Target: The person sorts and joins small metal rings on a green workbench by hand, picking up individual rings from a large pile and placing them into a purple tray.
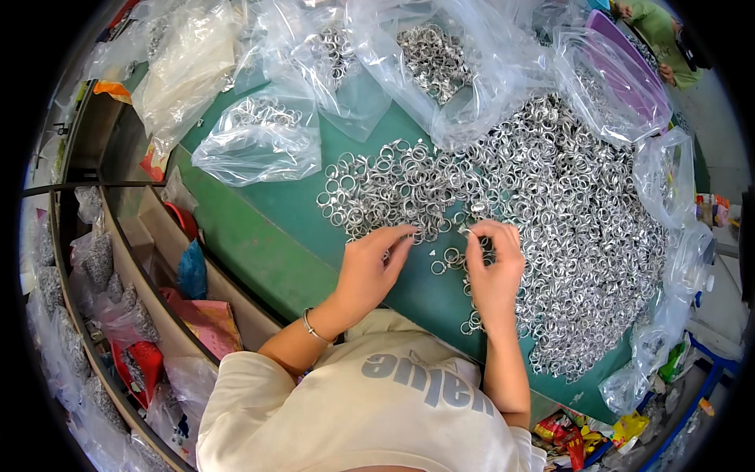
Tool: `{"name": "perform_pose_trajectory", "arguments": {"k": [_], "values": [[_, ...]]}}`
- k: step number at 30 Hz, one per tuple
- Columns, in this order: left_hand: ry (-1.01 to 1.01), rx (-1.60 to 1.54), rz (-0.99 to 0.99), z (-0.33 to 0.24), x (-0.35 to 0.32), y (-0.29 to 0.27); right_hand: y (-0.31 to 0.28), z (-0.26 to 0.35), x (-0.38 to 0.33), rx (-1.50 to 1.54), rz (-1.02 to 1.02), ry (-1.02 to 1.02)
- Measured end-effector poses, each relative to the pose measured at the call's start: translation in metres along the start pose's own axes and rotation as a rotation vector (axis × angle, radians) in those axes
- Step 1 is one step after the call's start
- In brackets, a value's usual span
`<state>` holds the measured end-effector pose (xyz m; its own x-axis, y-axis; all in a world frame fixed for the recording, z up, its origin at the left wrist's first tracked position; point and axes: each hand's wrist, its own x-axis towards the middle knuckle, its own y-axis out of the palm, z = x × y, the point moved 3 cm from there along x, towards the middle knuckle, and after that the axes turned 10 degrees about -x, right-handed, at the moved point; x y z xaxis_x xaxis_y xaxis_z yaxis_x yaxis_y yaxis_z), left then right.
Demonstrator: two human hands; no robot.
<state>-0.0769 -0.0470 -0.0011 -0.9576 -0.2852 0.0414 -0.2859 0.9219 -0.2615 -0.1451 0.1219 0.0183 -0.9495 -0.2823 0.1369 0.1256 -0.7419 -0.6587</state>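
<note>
Small silver metal rings lie loose on a green tabletop (291, 224). My left hand (368, 266) is at the near edge of the smaller ring pile (385, 185), its thumb and forefinger tips brought close together. Whether something small sits between those tips is hard to make out. My right hand (497, 271) pinches a small silver ring (464, 230) between thumb and forefinger, between the smaller pile and the much larger ring heap (590, 259) on the right. A few single rings (452, 256) lie on the table between my hands.
Clear plastic bags of rings (255, 138) stand along the far side, with a purple basket (625, 59) at the far right. Shelves with bagged parts (98, 259) curve along the left. Another person in green (664, 39) is at the far right. Colourful wrappers (582, 436) lie below right.
</note>
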Motion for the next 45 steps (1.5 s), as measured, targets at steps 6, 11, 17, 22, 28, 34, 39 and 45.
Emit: {"name": "perform_pose_trajectory", "arguments": {"k": [6,11,17,22,28,34,39,45], "values": [[0.058,0.369,0.103,-0.013,0.017,0.017,-0.001,-0.011,0.003,1.339,0.196,0.474],[0.126,0.396,0.191,-0.009,0.011,0.018,0.006,-0.021,0.006,0.735,0.242,0.499],[0.105,0.189,0.117,-0.004,-0.006,0.017,0.001,-0.007,0.008,-0.090,-0.090,0.010],[0.053,0.398,0.130,-0.012,0.009,0.015,0.014,-0.002,0.012,-0.633,0.013,-0.340],[0.084,0.552,0.229,-0.007,0.022,0.025,0.001,-0.015,0.006,0.197,0.046,0.006],[-0.111,-0.090,0.174,-0.002,0.025,0.019,-0.005,-0.019,-0.005,1.404,0.264,0.420],[-0.607,-1.081,0.251,0.004,0.015,0.000,0.000,-0.024,-0.011,1.140,0.140,0.616],[-0.572,-0.916,0.170,0.018,-0.014,-0.008,0.009,-0.004,-0.010,0.396,0.218,0.240]]}}
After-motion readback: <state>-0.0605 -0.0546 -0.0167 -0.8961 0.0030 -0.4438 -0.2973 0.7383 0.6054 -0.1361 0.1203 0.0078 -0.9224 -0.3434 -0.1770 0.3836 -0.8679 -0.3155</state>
